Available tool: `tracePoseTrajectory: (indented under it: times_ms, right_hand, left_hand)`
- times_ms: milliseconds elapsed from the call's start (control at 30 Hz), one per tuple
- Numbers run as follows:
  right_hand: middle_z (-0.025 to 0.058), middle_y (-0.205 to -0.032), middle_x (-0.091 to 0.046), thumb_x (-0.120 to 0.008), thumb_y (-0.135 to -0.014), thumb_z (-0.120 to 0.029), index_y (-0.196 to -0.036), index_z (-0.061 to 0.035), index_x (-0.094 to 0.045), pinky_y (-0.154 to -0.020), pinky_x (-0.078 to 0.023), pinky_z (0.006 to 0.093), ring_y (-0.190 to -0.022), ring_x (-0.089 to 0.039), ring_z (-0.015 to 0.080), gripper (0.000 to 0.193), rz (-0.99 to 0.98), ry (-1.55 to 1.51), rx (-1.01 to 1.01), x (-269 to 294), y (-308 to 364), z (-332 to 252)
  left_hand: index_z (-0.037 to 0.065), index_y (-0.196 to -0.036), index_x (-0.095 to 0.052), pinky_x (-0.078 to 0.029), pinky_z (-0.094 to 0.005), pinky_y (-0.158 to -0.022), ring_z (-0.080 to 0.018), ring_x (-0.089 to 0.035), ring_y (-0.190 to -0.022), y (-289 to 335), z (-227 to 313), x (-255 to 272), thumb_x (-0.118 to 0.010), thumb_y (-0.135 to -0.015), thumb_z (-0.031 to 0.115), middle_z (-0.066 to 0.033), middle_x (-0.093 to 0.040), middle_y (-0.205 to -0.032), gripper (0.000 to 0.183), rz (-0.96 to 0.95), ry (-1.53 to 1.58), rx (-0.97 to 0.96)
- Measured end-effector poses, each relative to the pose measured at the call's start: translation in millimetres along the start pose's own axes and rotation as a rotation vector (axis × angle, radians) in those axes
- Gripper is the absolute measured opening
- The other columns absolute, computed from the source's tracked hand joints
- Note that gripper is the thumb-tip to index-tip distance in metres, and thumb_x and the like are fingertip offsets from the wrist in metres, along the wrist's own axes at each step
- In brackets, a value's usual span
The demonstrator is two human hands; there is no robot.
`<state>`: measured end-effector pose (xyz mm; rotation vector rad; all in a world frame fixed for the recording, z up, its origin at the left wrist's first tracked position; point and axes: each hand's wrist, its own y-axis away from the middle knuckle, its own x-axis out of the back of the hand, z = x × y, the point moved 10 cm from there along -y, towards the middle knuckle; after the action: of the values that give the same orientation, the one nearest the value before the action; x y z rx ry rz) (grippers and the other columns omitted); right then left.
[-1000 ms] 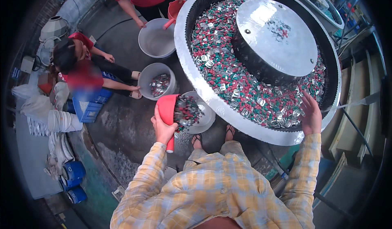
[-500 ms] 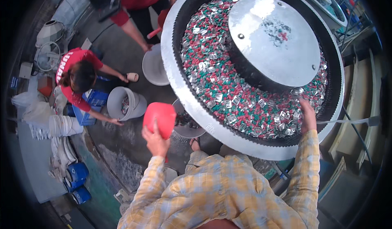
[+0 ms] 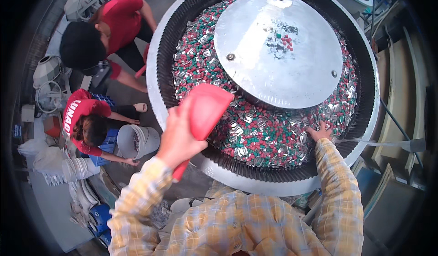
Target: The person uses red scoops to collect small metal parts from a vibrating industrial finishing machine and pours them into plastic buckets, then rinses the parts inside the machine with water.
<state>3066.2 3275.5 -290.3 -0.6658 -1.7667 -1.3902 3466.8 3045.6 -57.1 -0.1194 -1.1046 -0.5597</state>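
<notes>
My left hand (image 3: 177, 135) is wrapped around a red plastic scoop (image 3: 207, 108), held over the near left part of a big round tub (image 3: 230, 178). Red and green pellets mixed with shiny buckle-like metal pieces (image 3: 255, 139) fill the tub's ring. On the right side of that mix rests my right hand (image 3: 320, 132), palm down with its fingers spread; the fingertips touch the pellets. A broad metal disc (image 3: 278, 69) covers the tub's centre, with a few red pellets lying on it. Whether the scoop holds anything is hidden.
At the left a person in red (image 3: 84, 117) crouches by a white bucket (image 3: 146, 139) with some mix inside. Another person in red (image 3: 121, 21) bends at the tub's far left. From the right, a pipe (image 3: 415, 145) sends water toward the tub.
My left hand has swung the scoop from beside the tub to over its mix. My right hand has shifted left, its fingers now spread. The second person has come further into view.
</notes>
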Motion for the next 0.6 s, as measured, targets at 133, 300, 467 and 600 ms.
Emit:
tracePoseTrajectory:
  times_ms: [133,300,467,600]
  right_hand:
    - [0.0281,-0.131,-0.027,-0.061,-0.049,-0.068,-0.136,-0.0204,-0.022,-0.1,-0.026,0.0398,-0.122,-0.028,0.0411,0.107,-0.135,0.0,-0.008,-30.0,-14.8,4.4]
    - [0.0256,-0.129,-0.035,-0.059,-0.054,-0.065,-0.132,-0.0107,-0.031,-0.1,-0.027,0.0375,-0.121,-0.034,0.0336,0.099,-0.329,-0.365,0.079,-90.0,-14.1,3.7]
    - [0.0319,-0.134,-0.016,-0.06,-0.053,-0.066,-0.132,-0.0173,-0.032,-0.1,-0.026,0.0417,-0.122,-0.027,0.0426,0.097,-0.404,-0.569,-0.08,-79.6,73.5,-44.5]
    - [0.0303,-0.135,-0.013,-0.059,-0.057,-0.064,-0.129,-0.0161,-0.036,-0.102,-0.019,0.0416,-0.123,-0.021,0.0434,0.089,-0.211,-0.645,-0.138,-111.5,103.5,-67.7]
  left_hand:
    - [0.02,-0.136,-0.012,-0.042,-0.0469,-0.083,-0.0463,-0.041,-0.097,-25.3,1.3,-65.9,-0.072,-0.05,0.015,-0.0255,-0.035,-0.106,0.105,-0.244,-0.217,0.074]
    - [0.018,-0.136,-0.01,-0.044,-0.0475,-0.077,-0.0449,-0.041,-0.09,-25.2,21.0,-121.4,-0.07,-0.051,0.015,-0.0262,-0.033,-0.105,0.104,-0.364,-0.178,-0.074]
    - [0.019,-0.137,-0.006,-0.039,-0.0482,-0.083,-0.0469,-0.037,-0.096,-23.2,19.6,-156.0,-0.07,-0.052,0.017,-0.0273,-0.031,-0.106,0.106,-0.345,-0.094,-0.058]
    - [0.019,-0.137,-0.005,-0.038,-0.0488,-0.085,-0.0485,-0.037,-0.098,-21.2,20.2,-166.3,-0.07,-0.053,0.02,-0.0296,-0.031,-0.107,0.106,-0.265,-0.061,-0.081]
